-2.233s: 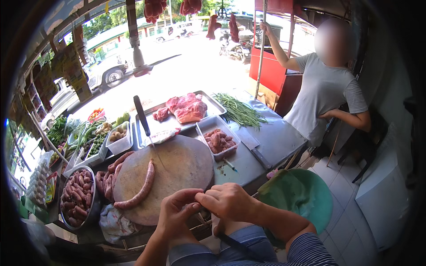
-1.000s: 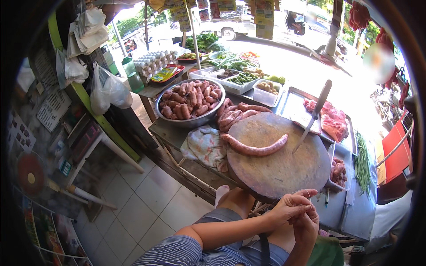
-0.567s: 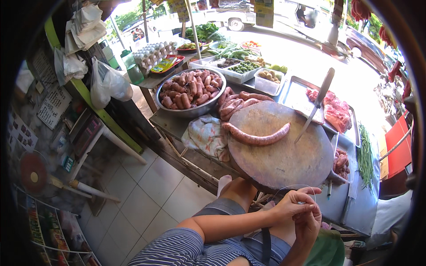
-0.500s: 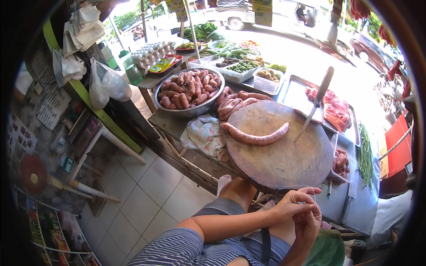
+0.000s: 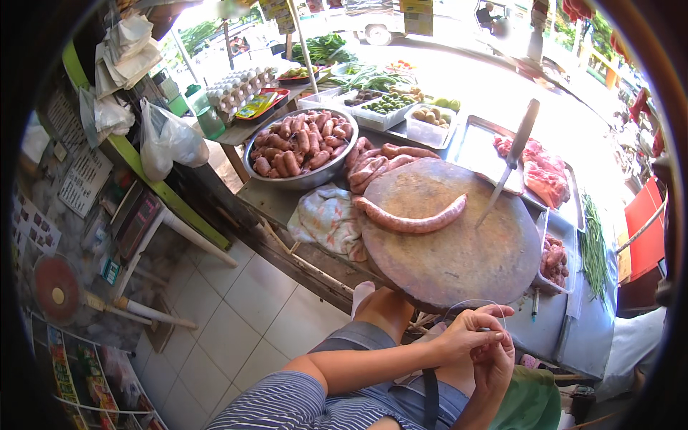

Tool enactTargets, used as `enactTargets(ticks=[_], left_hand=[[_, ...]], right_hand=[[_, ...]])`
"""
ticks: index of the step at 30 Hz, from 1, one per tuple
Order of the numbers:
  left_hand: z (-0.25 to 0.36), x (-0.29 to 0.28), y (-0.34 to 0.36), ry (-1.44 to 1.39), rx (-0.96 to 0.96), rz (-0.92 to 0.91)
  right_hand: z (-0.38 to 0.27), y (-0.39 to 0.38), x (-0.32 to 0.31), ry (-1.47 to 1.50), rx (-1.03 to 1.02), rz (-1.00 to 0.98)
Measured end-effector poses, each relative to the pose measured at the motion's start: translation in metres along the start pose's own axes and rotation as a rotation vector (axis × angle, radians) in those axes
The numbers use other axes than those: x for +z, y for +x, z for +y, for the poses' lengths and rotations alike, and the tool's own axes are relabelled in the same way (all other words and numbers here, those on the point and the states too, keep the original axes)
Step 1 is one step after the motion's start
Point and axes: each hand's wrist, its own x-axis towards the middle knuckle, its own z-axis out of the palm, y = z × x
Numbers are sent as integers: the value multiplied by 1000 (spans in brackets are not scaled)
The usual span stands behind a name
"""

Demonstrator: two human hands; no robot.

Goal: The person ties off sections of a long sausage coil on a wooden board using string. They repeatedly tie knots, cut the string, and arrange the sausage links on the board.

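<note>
My left hand (image 5: 469,335) and my right hand (image 5: 494,364) meet over my lap, just below the near edge of a round wooden chopping board (image 5: 451,269). Both are closed, fingertips pinched together on a thin pale string (image 5: 469,301), which arcs above them in a loose loop. Where exactly each finger grips the string is hidden. On the board rests a long, curved raw sausage (image 5: 419,222), touched by neither hand. To its right, a wooden-handled knife (image 5: 511,163) stands tilted, its tip against the board.
Behind the board stand a metal bowl (image 5: 269,179) of short sausages and a heap of sausage links (image 5: 376,172). A stained cloth (image 5: 326,218) lies at its left. Rightward are a tray with raw meat (image 5: 545,179), a meat tub (image 5: 555,261) and long green beans (image 5: 593,247).
My hands have shifted slightly left, and the fingers are drawn a little closer together on the string. The sausage and knife stay in place; the whole view has tilted slightly.
</note>
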Motion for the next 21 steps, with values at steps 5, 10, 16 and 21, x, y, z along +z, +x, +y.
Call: enactTargets(ticks=[5, 10, 16, 21], left_hand=[[0, 3, 3, -187, 9, 38], [3, -9, 5, -619, -95, 29], [20, -6, -3, 63, -299, -233], [44, 3, -13, 390, -504, -390]], right_hand=[[-9, -5, 14, -82, -61, -76], [-13, -11, 22, -486, -164, -47], [-25, -11, 33, -965, -587, 176], [-18, -8, 41, -1014, -592, 54]])
